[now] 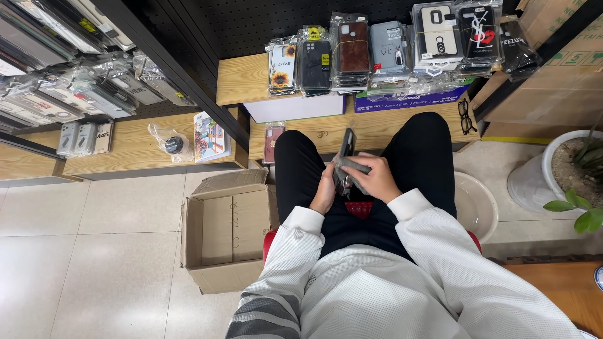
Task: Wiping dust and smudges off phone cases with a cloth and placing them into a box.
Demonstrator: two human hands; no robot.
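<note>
While you sit on the red stool [271, 237] with your knees toward the low wooden shelf [402, 125], your left hand [325, 191] is closed round the lower end of a dark phone case [345, 154], held nearly upright above your lap, and your right hand [377, 179] is folded over a grey cloth [353, 166] pressed against the case's face; neither hand is spread, both are gripping. Judge the case as light and fairly stiff, likely a thin shell that flexes a little if squeezed across its width; its surface looks smooth, so it may slip under the cloth; hold it by the long edges near the bottom, as your left hand does, rather than by the flat faces. The cloth looks soft and limp, and will bunch wherever your fingers gather it. Ahead of you, bundles of packaged phone cases [352, 53] stand in a row on the upper wooden ledge, some banded together; a pair of black spectacles [465, 116] hangs at the shelf's right end; to your left an open cardboard box [226, 232] sits on the pale tiled floor [94, 251], seemingly with nothing inside; beyond it another shelf carries more packaged cases [81, 138] and a small clear bag [168, 141]; at your right stand a pale plastic basin [477, 204] and a white plant pot [549, 172] with green leaves; room to move is tight.
</note>
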